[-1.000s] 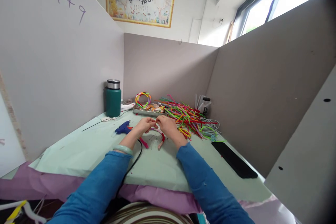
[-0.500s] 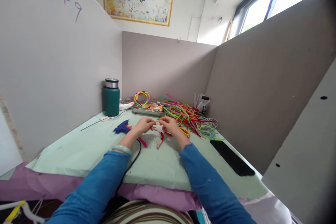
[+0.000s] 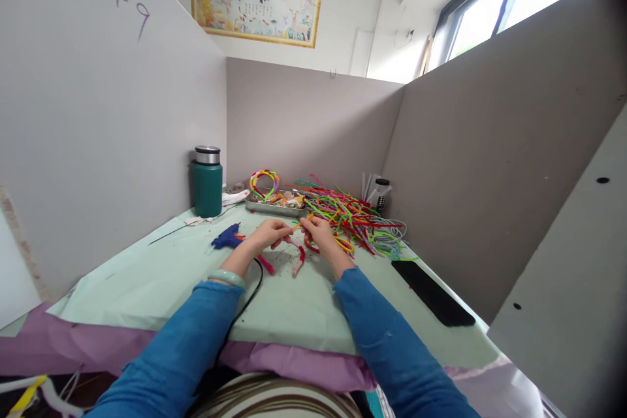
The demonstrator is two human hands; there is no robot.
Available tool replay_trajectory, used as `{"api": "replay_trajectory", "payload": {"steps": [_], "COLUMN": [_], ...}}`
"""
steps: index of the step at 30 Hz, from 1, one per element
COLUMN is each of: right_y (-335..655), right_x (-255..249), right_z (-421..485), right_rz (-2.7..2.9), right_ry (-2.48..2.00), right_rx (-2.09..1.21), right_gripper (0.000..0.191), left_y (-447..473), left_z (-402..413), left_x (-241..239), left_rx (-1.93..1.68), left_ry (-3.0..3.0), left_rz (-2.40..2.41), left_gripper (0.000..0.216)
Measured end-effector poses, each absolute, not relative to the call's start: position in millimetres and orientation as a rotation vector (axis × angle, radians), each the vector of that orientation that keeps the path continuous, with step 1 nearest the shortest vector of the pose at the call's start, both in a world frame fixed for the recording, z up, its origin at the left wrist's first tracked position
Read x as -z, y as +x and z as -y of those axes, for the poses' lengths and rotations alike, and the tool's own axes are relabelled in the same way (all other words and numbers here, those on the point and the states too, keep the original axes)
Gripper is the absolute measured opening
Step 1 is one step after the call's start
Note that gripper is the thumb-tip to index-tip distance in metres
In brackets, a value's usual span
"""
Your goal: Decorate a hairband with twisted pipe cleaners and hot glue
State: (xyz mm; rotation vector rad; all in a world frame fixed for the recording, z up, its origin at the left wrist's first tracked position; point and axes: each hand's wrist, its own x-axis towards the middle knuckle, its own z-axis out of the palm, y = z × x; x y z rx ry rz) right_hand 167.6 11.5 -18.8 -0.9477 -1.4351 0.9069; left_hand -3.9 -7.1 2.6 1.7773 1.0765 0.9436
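My left hand [image 3: 267, 234] and my right hand [image 3: 319, 232] meet over the middle of the pale green table cover [image 3: 161, 271]. Both are closed in a pinch on a thin orange pipe cleaner [image 3: 298, 224] stretched between them. Under the hands lies a partly wrapped pink and red headband [image 3: 300, 260]. A blue glue gun [image 3: 226, 238] rests just left of my left hand, its black cord [image 3: 249, 294] running toward me. A heap of coloured pipe cleaners [image 3: 355, 217] lies right behind my right hand.
A green flask [image 3: 206, 183] stands at the back left. A metal tray [image 3: 274, 204] with a finished multicoloured headband [image 3: 264, 181] sits at the back. A black flat device [image 3: 432, 292] lies at the right edge. Grey partition walls close in three sides.
My hands have drawn slightly apart, and the orange pipe cleaner now shows between them. My right hand shifted a little to the right.
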Motion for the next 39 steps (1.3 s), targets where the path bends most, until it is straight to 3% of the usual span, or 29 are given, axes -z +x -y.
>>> {"api": "replay_trajectory", "payload": {"steps": [8, 14, 24, 31, 39], "right_y": [162.3, 161.2, 159.4, 155.2, 140.9], "right_x": [19.6, 18.5, 15.0, 17.2, 13.8], "right_z": [-9.2, -5.3, -2.6, 0.3, 12.3], "right_rz": [1.417, 1.506, 1.554, 1.603, 1.736], "right_ry": [-1.025, -1.071, -0.944, -0.949, -0.933], "right_rx": [-0.831, -0.789, -0.793, -0.807, -0.837], "right_gripper": [0.032, 0.032, 0.026, 0.024, 0.014], "left_y": [-2.3, -3.9, -3.0, -7.7, -8.6], "left_z": [0.8, -6.3, -7.1, -6.5, -13.0], "left_x": [1.0, 7.2, 8.4, 3.7, 7.1], "left_rx": [-0.906, -0.959, -0.981, -1.194, -1.149], "left_ry": [2.062, 2.000, 1.884, 1.472, 1.421], "left_rz": [-1.380, -1.273, -1.208, -1.016, -0.970], "left_gripper": [0.025, 0.034, 0.025, 0.035, 0.048]}}
